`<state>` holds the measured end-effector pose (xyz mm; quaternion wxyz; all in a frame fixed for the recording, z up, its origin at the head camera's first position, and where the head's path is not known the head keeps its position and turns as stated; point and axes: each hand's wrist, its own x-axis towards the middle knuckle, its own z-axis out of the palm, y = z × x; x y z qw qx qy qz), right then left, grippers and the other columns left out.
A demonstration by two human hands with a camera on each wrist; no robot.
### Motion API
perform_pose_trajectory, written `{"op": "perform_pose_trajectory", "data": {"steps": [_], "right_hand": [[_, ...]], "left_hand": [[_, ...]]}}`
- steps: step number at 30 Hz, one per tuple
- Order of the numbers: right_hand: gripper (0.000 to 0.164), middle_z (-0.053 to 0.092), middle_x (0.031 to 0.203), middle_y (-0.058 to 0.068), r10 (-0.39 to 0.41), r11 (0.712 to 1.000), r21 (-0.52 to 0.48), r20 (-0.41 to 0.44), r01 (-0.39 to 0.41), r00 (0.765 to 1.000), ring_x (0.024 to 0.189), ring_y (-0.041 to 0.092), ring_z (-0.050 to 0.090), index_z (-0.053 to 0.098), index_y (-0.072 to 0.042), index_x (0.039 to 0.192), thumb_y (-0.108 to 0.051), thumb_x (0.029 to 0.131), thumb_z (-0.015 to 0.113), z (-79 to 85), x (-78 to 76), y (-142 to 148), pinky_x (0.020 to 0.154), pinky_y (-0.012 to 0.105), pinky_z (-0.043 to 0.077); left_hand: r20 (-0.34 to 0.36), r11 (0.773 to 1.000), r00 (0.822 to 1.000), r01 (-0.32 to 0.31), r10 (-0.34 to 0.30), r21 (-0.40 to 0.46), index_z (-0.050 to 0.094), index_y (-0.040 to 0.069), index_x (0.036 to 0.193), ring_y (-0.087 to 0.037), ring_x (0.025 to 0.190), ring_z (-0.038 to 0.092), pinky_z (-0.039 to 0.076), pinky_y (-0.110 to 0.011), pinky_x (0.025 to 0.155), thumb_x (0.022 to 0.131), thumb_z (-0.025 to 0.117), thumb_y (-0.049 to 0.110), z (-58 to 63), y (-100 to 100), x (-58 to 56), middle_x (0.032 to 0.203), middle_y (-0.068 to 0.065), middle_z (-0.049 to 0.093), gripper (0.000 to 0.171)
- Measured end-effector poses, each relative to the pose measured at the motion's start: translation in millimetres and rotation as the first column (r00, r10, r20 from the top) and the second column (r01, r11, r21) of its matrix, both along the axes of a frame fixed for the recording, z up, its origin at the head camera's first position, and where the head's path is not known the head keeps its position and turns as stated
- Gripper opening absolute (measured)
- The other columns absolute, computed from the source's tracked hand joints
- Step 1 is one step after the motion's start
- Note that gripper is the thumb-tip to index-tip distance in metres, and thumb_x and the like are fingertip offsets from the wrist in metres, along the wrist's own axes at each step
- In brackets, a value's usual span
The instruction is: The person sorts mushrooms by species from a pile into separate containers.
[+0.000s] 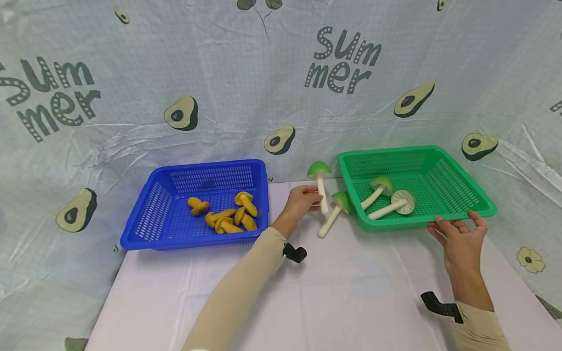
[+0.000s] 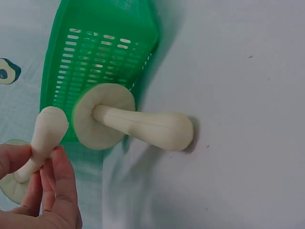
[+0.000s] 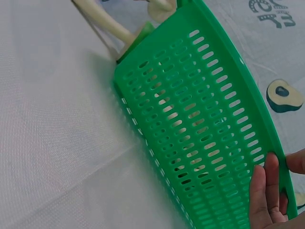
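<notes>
My left hand (image 1: 303, 201) pinches the white stem of a toy mushroom (image 1: 319, 171) with a green cap, held upright between the two baskets. Beside it, a second green-capped mushroom (image 1: 332, 218) lies on the table, its cap against the green basket (image 1: 461, 214); the left wrist view shows that mushroom's pale cap underside (image 2: 102, 136). With thumb and fingers, my right hand (image 1: 461, 239) grips the near right rim of the green basket. Two more green-capped mushrooms, one cap up (image 1: 381, 185) and one showing its gills (image 1: 404, 202), lie inside that basket.
A blue basket (image 1: 153, 241) stands on the left of the white table (image 1: 333, 302), with several small yellow-brown mushrooms (image 1: 225, 225) in it. Behind both baskets hangs a pale cloth (image 1: 228, 112) printed with avocados and lettering.
</notes>
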<state>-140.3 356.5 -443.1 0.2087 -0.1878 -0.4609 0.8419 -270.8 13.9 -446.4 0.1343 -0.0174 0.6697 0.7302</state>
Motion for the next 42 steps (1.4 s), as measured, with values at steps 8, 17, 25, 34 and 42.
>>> {"op": "perform_pose_trajectory", "data": {"steps": [8,17,25,34,42], "right_hand": [[0.086,0.047,0.096,0.007,-0.001,1.0,0.0,0.002,0.001,1.0,0.068,0.022,0.073,0.013,-0.026,0.147,0.01,0.091,0.068,1.0,-0.4,1,0.066,0.033,0.062],[0.084,0.048,0.097,0.007,-0.004,1.0,0.01,0.013,0.004,1.0,0.069,0.022,0.073,0.015,-0.027,0.145,0.009,0.091,0.068,1.3,-0.8,1,0.067,0.033,0.062],[0.087,0.048,0.097,0.007,-0.004,1.0,0.019,0.014,0.004,1.0,0.069,0.021,0.073,0.013,-0.026,0.148,0.009,0.09,0.069,0.2,-1.0,1,0.067,0.032,0.062],[0.086,0.05,0.097,0.008,-0.001,1.0,0.003,0.001,0.001,1.0,0.069,0.023,0.073,0.014,-0.026,0.147,0.01,0.091,0.067,0.2,-1.2,2,0.068,0.034,0.062],[0.086,0.049,0.096,0.007,-0.003,1.0,0.004,-0.002,0.003,1.0,0.069,0.022,0.073,0.014,-0.025,0.147,0.01,0.09,0.068,-1.0,-1.5,2,0.067,0.033,0.062]], "left_hand": [[-0.031,0.999,0.998,0.051,-0.05,0.01,0.064,-0.004,0.125,-0.02,0.086,0.069,0.061,-0.036,0.079,0.093,0.068,0.0,12.9,9,-5.3,0.104,-0.012,0.068,0.032],[-0.055,0.997,0.996,0.073,-0.072,0.027,0.064,-0.004,0.125,-0.021,0.086,0.069,0.061,-0.04,0.082,0.093,0.069,0.001,23.4,22,-9.0,0.105,-0.012,0.068,0.033],[-0.053,0.994,0.994,0.094,-0.091,0.054,0.063,-0.004,0.125,-0.02,0.087,0.068,0.06,-0.042,0.086,0.094,0.069,0.001,32.0,31,-11.6,0.103,-0.011,0.067,0.033],[-0.074,0.992,0.991,0.118,-0.114,0.049,0.062,-0.004,0.129,-0.019,0.091,0.069,0.061,-0.035,0.081,0.095,0.069,0.002,38.9,43,-13.5,0.106,-0.009,0.068,0.035],[-0.09,0.988,0.985,0.151,-0.147,0.036,0.062,-0.003,0.129,-0.028,0.099,0.07,0.061,-0.036,0.081,0.095,0.069,0.003,43.1,54,-12.1,0.108,-0.012,0.068,0.035]]}}
